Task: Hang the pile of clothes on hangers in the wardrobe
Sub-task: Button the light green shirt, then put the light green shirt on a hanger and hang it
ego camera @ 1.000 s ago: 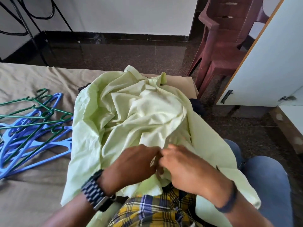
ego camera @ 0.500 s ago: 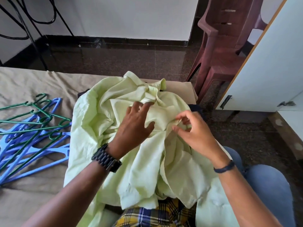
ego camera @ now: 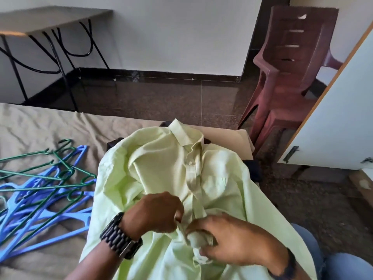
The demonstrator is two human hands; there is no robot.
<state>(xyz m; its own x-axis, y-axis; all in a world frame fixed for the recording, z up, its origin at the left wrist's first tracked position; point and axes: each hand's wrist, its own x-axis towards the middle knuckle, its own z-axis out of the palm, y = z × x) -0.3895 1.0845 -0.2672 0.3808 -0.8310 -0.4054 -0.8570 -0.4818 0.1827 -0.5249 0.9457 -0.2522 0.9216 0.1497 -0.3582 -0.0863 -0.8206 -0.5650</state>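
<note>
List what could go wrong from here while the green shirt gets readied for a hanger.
Both hands, left hand and right hand, pinch the shirt at its button strip; a hard tug may strain a button. The hangers lie tangled, so lifting one may drag others. The shirt's right side droops off the bed and could slide floorward.

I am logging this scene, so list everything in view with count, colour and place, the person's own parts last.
shirt: one, pale green, spread collar-up on the bed in front of the person
hangers: a tangled heap, blue and green, count unclear, on the bed left of the shirt
bed sheet: one, beige, under shirt and hangers
chairs: stacked, maroon plastic, count unclear, on the floor at right
table: one, grey top, black legs, far left
wardrobe door: one, white, right edge
watch: one, black, left wrist
left hand: pinches the shirt's front placket
right hand: grips bunched shirt fabric
</note>
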